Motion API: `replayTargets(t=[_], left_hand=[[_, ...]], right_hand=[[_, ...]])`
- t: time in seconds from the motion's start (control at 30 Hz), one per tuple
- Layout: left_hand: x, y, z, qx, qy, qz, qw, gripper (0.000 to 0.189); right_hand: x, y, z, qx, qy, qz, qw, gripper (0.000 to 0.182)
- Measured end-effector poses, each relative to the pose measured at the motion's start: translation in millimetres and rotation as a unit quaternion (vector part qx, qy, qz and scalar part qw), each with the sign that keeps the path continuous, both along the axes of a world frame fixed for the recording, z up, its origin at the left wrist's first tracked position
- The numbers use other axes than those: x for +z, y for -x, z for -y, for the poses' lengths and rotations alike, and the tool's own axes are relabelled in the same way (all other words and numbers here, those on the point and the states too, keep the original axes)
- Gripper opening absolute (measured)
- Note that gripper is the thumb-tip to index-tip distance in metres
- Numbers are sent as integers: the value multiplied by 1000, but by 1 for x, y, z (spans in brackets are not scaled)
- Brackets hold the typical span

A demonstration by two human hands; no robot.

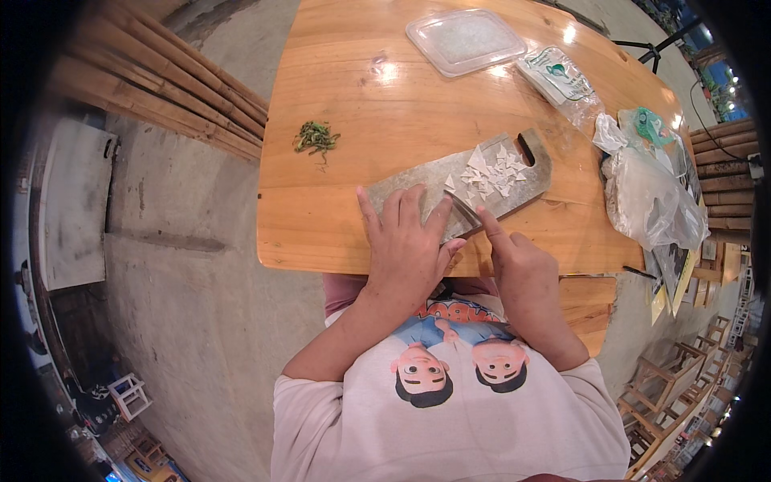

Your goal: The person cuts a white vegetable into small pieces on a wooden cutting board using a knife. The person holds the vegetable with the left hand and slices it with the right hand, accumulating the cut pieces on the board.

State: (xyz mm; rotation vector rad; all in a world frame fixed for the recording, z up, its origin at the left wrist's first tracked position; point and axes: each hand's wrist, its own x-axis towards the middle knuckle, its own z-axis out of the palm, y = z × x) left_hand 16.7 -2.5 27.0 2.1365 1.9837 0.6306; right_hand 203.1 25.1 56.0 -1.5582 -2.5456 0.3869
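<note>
A grey cutting board (409, 172) with a hooked cut-out at its right end lies slantwise near the front edge of the wooden table. My left hand (406, 235) is spread palm down on its left part, fingers apart. My right hand (521, 256) has a dark, narrow knife blade (462, 208) at its extended index finger; the handle is hidden under the hand. The blade rests on the board, its far end by my left index finger. Beyond it lies a loose heap of small white triangular pieces (494, 175). Chopped green stems (316, 137) form a small pile to the left.
A clear plastic lid or container (467, 42) lies at the table's far side. A printed plastic packet (557, 78) and crumpled clear plastic bags (650, 193) lie on the right. The table's front edge (313, 269) is close to my body. Bamboo poles (181, 90) stand beyond the left edge.
</note>
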Motion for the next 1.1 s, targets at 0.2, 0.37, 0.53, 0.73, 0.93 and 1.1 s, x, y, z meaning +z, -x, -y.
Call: replayTargets(t=[0.2, 0.37, 0.53, 0.73, 0.93, 1.1], left_hand=[[-3, 3, 2, -2, -2, 1, 1000, 55], [-9, 10, 4, -5, -21, 33, 999, 51], [-7, 20, -14, 4, -19, 81, 997, 39], [-1, 27, -42, -16, -18, 76, 997, 32], [-2, 29, -49, -26, -10, 70, 997, 23], [3, 30, -43, -26, -11, 76, 997, 23]], right_hand=[[0, -5, 1, -15, 15, -14, 1000, 68], [12, -15, 0, -21, 64, -72, 995, 59], [12, -7, -1, -14, 94, -94, 991, 60], [4, -4, -3, 5, 74, -88, 993, 60], [0, -13, -5, -41, 52, -84, 994, 57], [3, -15, -8, -68, 53, -90, 992, 57]])
